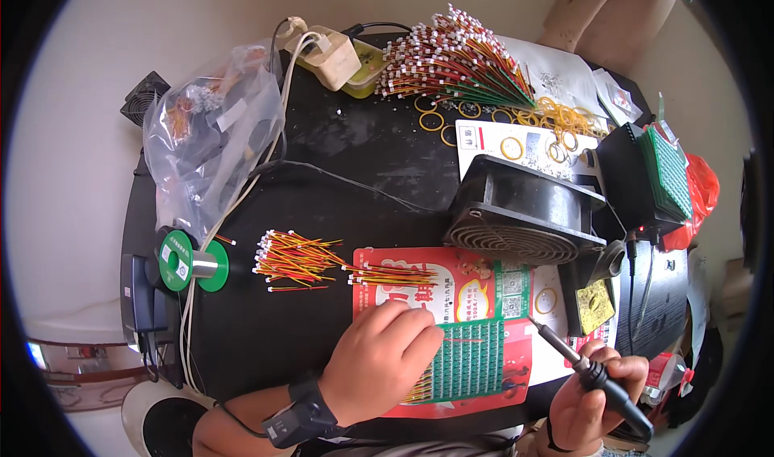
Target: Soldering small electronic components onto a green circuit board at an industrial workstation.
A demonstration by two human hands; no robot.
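Soldering station: wires being fitted to a green circuit board (pixel 472 362), iron held ready.

The board lies on a red printed sheet (pixel 451 287) just in front of the black fan (pixel 524 211). Left hand (pixel 379 360) rests on the board's left edge, fingers curled down onto it; whether they pinch a wire cannot be told. Right hand (pixel 592 396), right of the board, has fingers clenched around the soldering iron (pixel 580 360), tip raised off the board. Some wires already protrude at the board's lower left edge; loose wire bundles (pixel 298 257) left of the sheet remain unused on the surface (pixel 363 158).
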